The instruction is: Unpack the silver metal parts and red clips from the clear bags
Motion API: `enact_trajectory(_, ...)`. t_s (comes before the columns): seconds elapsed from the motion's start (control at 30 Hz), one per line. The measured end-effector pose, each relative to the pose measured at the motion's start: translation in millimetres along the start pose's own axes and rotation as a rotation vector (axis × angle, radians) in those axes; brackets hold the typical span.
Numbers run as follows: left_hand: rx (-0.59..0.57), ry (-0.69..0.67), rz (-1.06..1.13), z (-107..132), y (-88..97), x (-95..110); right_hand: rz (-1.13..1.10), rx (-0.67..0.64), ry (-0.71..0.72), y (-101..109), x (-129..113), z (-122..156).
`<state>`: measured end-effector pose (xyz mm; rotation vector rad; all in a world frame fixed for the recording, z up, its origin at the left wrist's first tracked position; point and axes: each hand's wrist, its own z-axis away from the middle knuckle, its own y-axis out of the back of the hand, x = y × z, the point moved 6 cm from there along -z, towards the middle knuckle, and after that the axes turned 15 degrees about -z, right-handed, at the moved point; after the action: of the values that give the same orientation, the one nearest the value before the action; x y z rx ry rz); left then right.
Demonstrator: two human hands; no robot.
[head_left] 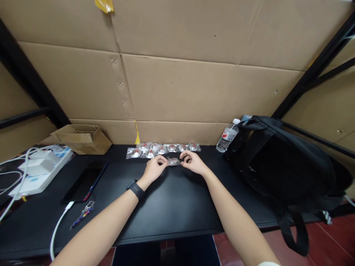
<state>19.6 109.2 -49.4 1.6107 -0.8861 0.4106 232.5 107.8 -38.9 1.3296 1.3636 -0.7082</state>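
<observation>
My left hand (155,169) and my right hand (192,162) meet over the black table (172,207), both pinching a small clear plastic packet (173,161) between them. A black watch is on my left wrist. Just behind the hands, several similar clear packets with white and red contents (163,149) lie in a row along the table's back edge, against the cardboard wall.
A black backpack (280,166) fills the right side, with a water bottle (227,137) beside it. At left lie an open cardboard box (81,138), a white power strip with cables (41,168), a dark phone (83,183) and keys (83,214).
</observation>
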Motion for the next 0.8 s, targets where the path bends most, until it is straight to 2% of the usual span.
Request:
enact_trajectory(0.1,0.043,0.0,-0.02,1.9,0.7,0.3,0.008,-0.062,0.048,-10.6,-7.1,3.8)
enact_trajectory(0.2,0.039,-0.021,-0.034,2.2,0.8,1.3,0.087,-0.013,0.099,-14.5,-13.9,3.7)
enact_trajectory(0.37,0.008,-0.095,-0.021,-0.5,3.1,4.2,0.16,0.023,0.123,-9.7,-18.1,0.6)
enact_trajectory(0.67,0.078,-0.189,-0.001,5.9,15.3,23.9,0.097,0.117,0.164,-8.1,-26.0,3.1)
enact_trajectory(0.8,0.078,-0.24,-0.017,5.8,19.6,27.9,0.157,0.077,0.188,-10.5,-31.0,3.7)
